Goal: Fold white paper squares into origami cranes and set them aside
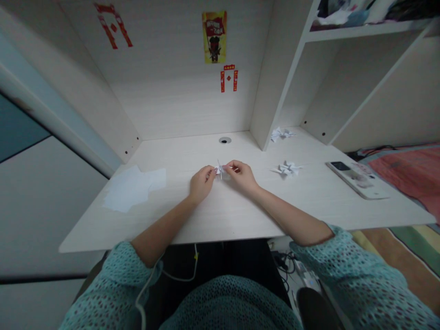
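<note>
Over the middle of the desk, a small white folded paper crane (220, 170), spiky with thin points, is held between both hands. My left hand (201, 182) pinches its left side with closed fingers. On its right side, the thumb and fingers of my right hand (241, 175) are pinched together. The fingertips cover part of the folds. To the right lies a small heap of similar folded white papers (288, 168). Farther back, beside the upright panel, another heap of folded papers (282, 134) sits. Flat white paper sheets (132, 188) overlap on the left side of the desk.
A white phone (357, 180) lies near the right edge of the desk (220, 220). An upright shelf panel (282, 73) meets the desktop at the back right. A round cable hole (225, 140) is at the back. A white cable (144, 288) hangs by my left sleeve.
</note>
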{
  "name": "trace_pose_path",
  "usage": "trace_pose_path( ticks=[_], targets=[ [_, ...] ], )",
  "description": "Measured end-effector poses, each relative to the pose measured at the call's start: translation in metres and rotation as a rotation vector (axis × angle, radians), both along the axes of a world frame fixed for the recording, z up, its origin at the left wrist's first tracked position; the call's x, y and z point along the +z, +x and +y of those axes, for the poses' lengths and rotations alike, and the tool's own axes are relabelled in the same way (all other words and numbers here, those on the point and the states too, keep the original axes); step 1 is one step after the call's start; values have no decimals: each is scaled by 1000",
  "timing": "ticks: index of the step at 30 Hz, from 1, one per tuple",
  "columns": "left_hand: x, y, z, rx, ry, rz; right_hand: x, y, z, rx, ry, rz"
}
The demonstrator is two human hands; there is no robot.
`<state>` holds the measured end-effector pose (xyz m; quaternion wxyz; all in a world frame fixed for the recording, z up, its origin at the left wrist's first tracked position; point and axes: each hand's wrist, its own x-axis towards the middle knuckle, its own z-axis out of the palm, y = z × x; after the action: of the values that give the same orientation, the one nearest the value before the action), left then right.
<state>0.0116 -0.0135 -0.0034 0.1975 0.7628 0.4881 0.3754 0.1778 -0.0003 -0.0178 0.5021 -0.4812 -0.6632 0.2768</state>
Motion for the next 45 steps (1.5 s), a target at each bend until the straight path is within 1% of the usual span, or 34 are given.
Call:
trace_pose_path(
  ticks=[3, 6, 11, 14, 16, 18, 21, 24, 28, 32, 39, 45],
  targets=[
    [3, 1, -2, 10, 12, 13, 6, 0, -5, -4, 89, -179],
    [6, 2, -4, -6, 12, 2, 12, -1, -11, 43, 133, -313],
    [4, 2, -3, -60, -81, -118, 13, -1, -11, 196, 152, -346],
    [-1, 3, -2, -68, -150, -166, 10, 0, -9, 285, 131, -294],
    [-3, 4, 0, -96, -207, -241, 8, 0, -8, 319, 113, -224],
    [-4, 4, 3, -162, -287, -346, 7, 1, -7, 348, 76, -129],
    [-3, 4, 6, -272, -430, -472, 8, 2, -6, 420, -22, 23],
    [0, 2, 8, -321, -515, -552, 9, 3, -4, 507, -116, 161],
    [3, -1, 8, -330, -553, -615, 11, 5, -2, 564, -240, 286],
    [5, -1, 6, -338, -592, -676, 11, 4, -1, 598, -311, 361],
    [2, 1, 5, -385, -637, -840, 9, 3, -1, 657, -335, 477],
    [2, 2, 5, -344, -659, -808, 10, 1, -3, 658, -358, 484]
  ],
)
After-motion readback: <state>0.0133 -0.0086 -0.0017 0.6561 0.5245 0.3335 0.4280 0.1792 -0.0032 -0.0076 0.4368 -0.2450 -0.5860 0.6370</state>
